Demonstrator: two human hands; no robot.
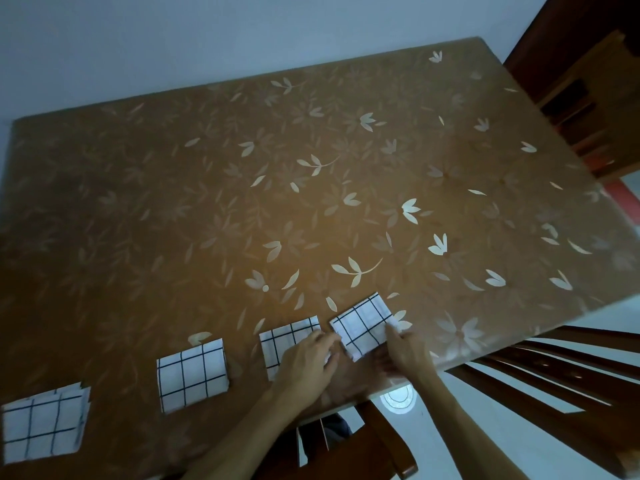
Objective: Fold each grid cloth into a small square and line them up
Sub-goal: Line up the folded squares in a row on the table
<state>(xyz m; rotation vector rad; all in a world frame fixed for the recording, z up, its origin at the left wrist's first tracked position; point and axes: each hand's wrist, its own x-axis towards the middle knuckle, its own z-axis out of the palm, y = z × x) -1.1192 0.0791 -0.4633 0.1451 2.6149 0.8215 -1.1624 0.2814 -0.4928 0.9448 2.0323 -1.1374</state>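
Observation:
Several white cloths with a black grid lie folded into small squares in a row along the near edge of the table [242, 174]. The rightmost folded cloth [362, 325] sits turned at an angle. My right hand [407, 351] pinches its right edge with thumb and fingers. My left hand [308, 362] lies over the neighbouring folded cloth [280, 341], its fingertips touching the left edge of the rightmost one. Further left lie a third folded cloth [192, 375] and a fourth [43, 424] at the frame's left edge.
The table has a brown cover with pale leaf prints. Dark wooden chairs stand at the near right [554, 382], directly below my arms [377, 441] and at the far right corner [585, 105]. A pale wall runs behind the table.

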